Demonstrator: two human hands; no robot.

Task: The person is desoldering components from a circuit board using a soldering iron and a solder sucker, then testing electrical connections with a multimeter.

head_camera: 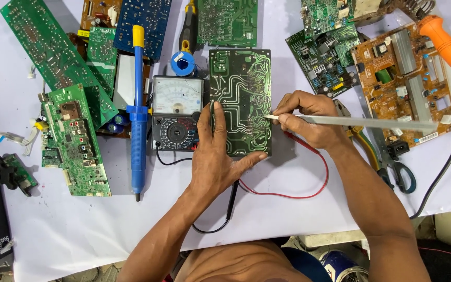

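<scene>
Head view, looking straight down on a workbench covered with a white sheet (79, 230). At centre lies a dark green circuit board (240, 102), solder side up, its pale traces exposed. The left hand (216, 156) rests flat on the near-left part of this board, thumb stretched along the near edge and fingers pressed against the left edge; it steadies the board rather than closing around it. The right hand (309, 119) is closed in a pinch on a long, thin metal blade (351, 122), which runs off to the right; the blade's left tip touches the board's right edge. Just left of the board stands an analogue multimeter (177, 112) with a pale dial face and a black selector knob. A red test lead (298, 188) curves from under the left hand out to the right and back beneath the right hand, and a black test lead (220, 219) loops toward the near edge of the sheet. Left of the meter lies a blue desoldering pump (138, 109) with a yellow cap, pointing near to far. Just beyond the meter sits a blue solder spool (182, 62). Further green boards (74, 141) are scattered at left and along the far side. At far right, an orange-handled soldering iron (444, 44) lies over a brown circuit board (408, 83), and scissors (398, 169) lie near the right forearm.
</scene>
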